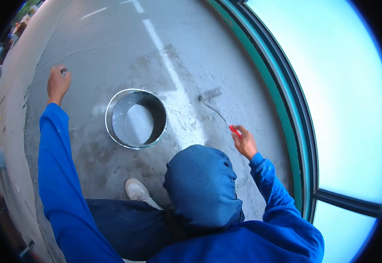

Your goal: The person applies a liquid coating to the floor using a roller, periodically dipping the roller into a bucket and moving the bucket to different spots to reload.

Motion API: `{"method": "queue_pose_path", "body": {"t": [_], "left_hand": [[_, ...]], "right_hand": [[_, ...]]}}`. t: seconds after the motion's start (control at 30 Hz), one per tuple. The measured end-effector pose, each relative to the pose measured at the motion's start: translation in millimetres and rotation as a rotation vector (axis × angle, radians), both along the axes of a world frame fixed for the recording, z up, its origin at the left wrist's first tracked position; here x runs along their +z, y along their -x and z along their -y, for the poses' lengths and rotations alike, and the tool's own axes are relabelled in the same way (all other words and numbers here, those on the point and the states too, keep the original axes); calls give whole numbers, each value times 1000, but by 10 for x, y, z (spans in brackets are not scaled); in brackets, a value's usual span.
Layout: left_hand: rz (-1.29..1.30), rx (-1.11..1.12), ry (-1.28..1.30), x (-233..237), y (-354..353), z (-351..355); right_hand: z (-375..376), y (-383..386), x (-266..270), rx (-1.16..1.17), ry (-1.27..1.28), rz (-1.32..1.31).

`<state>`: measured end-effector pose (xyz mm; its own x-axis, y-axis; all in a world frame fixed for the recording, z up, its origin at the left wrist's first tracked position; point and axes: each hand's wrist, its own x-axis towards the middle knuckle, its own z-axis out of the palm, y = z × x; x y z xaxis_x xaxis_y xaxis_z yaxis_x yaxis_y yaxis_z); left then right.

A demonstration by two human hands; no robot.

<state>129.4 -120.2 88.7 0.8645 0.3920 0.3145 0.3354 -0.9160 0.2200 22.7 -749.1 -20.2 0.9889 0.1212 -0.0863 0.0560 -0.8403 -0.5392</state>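
Observation:
In my right hand (245,141) is the red handle of a paint roller (211,94), its grey head resting on the floor (107,48) ahead of the hand. Between my two hands stands a round bucket (161,117) with grey liquid (139,124) inside and a wire handle against its rim. Off to the bucket's upper left, my left hand (59,81) is raised with its fingers curled closed; whatever they may hold is too small to make out.
A glazed door or window (327,87) with a dark frame and green sill runs along the right. My shoe (136,189) is below the bucket. Wet grey coating and a pale stripe (167,61) mark the floor. Blurred items line the far left edge.

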Motion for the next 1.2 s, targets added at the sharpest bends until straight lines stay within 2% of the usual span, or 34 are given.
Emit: {"method": "queue_pose_path", "body": {"t": [0.13,0.23,0.3,0.37,0.43,0.5,0.63,0.7,0.77,0.87,1.03,1.2], "left_hand": [[6,39,55,-395,-46,-354],[-1,51,95,-569,-2,-570],[-18,57,107,-636,73,-665],[-29,76,89,-623,140,-691],[-17,116,83,-670,199,-842],[-6,160,74,-688,310,-1000],[38,218,72,-770,708,-1327],[3,265,41,-759,975,-1360],[-36,282,39,-796,1238,-1469],[-97,308,-49,-638,1532,-1405],[-143,398,-85,-596,1936,-1508],[-155,395,-120,-672,1951,-1672]], "right_hand": [[258,702,425,-84,70,-112],[214,711,748,-146,101,-119],[94,497,755,-168,143,-67],[-44,55,652,-145,169,47],[-317,-535,600,-101,126,49],[-570,-1253,386,50,116,142],[-1312,-2784,80,190,103,211],[-1749,-3372,52,209,110,231],[-2175,-3841,-53,117,123,167],[-2595,-4273,-213,61,88,172],[-2699,-4282,-401,30,45,152],[-2263,-3440,-315,9,57,132]]}}
